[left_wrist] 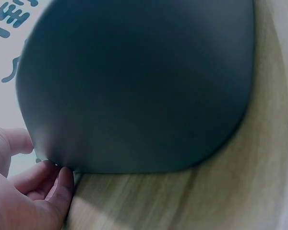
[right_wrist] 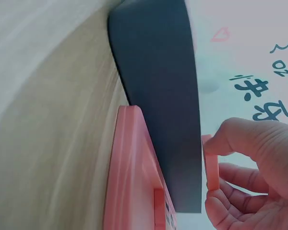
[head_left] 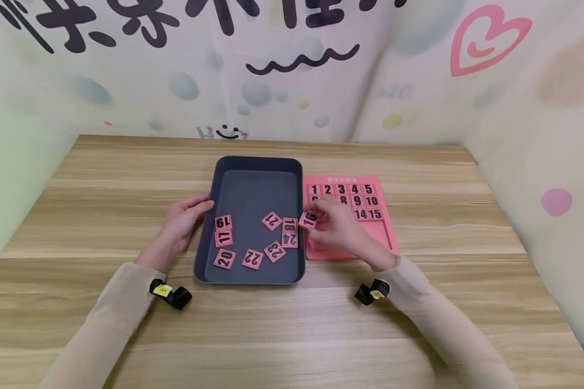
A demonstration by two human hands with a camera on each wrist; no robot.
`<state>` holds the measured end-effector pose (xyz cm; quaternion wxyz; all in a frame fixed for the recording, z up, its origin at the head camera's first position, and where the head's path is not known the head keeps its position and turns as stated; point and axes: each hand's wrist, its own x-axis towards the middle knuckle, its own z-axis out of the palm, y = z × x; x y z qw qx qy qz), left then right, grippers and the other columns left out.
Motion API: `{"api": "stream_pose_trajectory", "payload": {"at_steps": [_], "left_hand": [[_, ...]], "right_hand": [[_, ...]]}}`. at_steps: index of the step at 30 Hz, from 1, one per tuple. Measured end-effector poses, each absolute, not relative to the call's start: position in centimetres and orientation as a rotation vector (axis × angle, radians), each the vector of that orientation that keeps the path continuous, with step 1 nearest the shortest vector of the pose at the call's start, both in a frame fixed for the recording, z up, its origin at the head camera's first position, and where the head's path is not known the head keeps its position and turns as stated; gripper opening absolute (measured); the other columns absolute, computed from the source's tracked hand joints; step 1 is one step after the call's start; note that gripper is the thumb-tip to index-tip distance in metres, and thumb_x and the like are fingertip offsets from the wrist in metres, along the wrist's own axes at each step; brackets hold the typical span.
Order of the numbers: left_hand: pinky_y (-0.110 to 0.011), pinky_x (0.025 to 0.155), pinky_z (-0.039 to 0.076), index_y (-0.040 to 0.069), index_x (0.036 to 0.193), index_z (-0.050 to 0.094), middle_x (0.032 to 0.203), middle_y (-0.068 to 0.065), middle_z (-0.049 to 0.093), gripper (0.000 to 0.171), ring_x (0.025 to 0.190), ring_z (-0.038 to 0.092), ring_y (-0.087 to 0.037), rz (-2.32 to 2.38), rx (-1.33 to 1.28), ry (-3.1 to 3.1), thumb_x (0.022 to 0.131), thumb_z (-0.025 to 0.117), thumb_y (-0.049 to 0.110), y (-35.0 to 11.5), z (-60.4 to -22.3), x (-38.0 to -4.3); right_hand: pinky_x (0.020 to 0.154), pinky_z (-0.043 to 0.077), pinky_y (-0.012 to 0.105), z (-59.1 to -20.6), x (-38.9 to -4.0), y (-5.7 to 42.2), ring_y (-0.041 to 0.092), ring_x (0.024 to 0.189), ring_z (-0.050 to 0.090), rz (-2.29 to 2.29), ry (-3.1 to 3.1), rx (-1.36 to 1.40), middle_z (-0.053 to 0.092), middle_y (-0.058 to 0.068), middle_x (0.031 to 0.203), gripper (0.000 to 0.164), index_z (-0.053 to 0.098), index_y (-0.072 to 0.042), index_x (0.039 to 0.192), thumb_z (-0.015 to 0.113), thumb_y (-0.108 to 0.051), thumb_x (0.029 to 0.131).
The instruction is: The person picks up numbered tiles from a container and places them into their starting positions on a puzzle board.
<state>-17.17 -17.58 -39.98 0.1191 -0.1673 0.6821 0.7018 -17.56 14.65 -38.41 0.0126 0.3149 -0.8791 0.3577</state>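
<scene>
Between thumb and fingers, my right hand pinches a pink number tile marked 16. The tile is over the tray's right rim, near the pink number board; the right wrist view shows the tile edge-on. My left hand grips the left side of the dark grey tray, thumb at the rim, fingers curled against the outer wall in the left wrist view. Several loose tiles lie in the tray, among them the 21 tile and the 20 tile.
Rows of numbered tiles fill the board's upper part, some hidden behind my right hand; its lower part shows bare pink. The board lies against the tray's right side on the wooden table. A printed wall covering stands behind the table.
</scene>
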Motion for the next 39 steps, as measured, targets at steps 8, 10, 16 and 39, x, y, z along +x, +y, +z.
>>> {"api": "stream_pose_trajectory", "payload": {"at_steps": [8,10,16,39], "left_hand": [[-0.015,0.088,0.041,-0.003,0.139,0.04,0.142,-0.011,0.043,0.053,0.106,0.049,-0.005,2.062,-0.494,1.99,0.093,0.058,0.017,-17.5,-40.0,-17.3],[-0.016,0.089,0.041,-0.002,0.139,0.041,0.142,-0.011,0.044,0.053,0.105,0.05,-0.006,2.06,-0.497,1.99,0.093,0.058,0.017,-17.5,-40.0,-17.4],[-0.022,0.098,0.038,-0.001,0.139,0.041,0.145,-0.014,0.039,0.052,0.11,0.048,-0.007,2.035,-0.497,2.006,0.093,0.057,0.018,-17.5,-40.0,-17.4],[-0.016,0.089,0.042,-0.001,0.139,0.04,0.145,-0.016,0.038,0.053,0.104,0.05,-0.005,2.031,-0.494,2.017,0.093,0.057,0.018,-17.6,-40.2,-17.3]], "right_hand": [[0.071,0.05,0.031,-39.0,-17.0,16.5,0.02,0.08,0.056,1.051,-2.851,0.844,0.061,0.009,0.09,0.039,0.063,0.002,0.104,0.073,0.002,0.066],[0.069,0.049,0.03,-39.2,-16.8,16.7,0.019,0.078,0.055,1.044,-2.892,0.828,0.061,0.008,0.091,0.038,0.063,0.001,0.104,0.076,-0.001,0.067],[0.067,0.049,0.028,-39.7,-16.5,16.9,0.016,0.076,0.055,1.041,-2.971,0.788,0.06,0.005,0.087,0.038,0.062,0.0,0.102,0.08,-0.006,0.069],[0.064,0.052,0.027,-39.8,-17.7,16.7,0.018,0.07,0.059,1.153,-3.048,0.711,0.062,0.008,0.076,0.016,0.06,0.0,0.083,0.074,0.001,0.075]]}}
